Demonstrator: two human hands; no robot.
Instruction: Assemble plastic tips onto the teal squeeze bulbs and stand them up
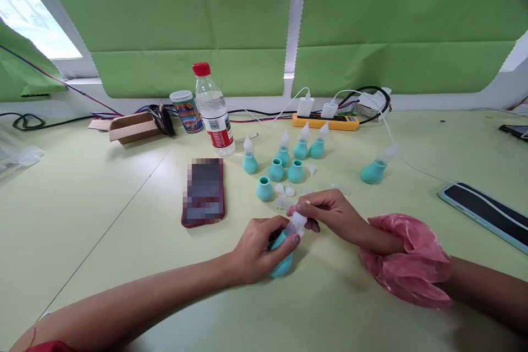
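My left hand (pixel 264 247) is wrapped round a teal bulb-shaped nasal aspirator (pixel 282 264), tilted up to the right. At its upper end, the fingers of my right hand (pixel 325 210) pinch the clear and whitish tip (pixel 299 222). Just beyond my hands are teal bulbs with open tops, one of them the nearest bulb (pixel 264 189). Loose translucent tips (pixel 290 191) lie beside them. Behind stand several bulbs with pointed tips fitted, such as the left one (pixel 249 157). Another tipped bulb (pixel 373 171) lies on its side at the right.
A red-edged phone (pixel 203 192) and a water bottle (pixel 214 115) are on the left, with a printed can (pixel 187 113) and an open cardboard box (pixel 136 127) behind. A yellow power strip (pixel 325 122) with chargers is at the back. A charging phone (pixel 487 214) lies at right.
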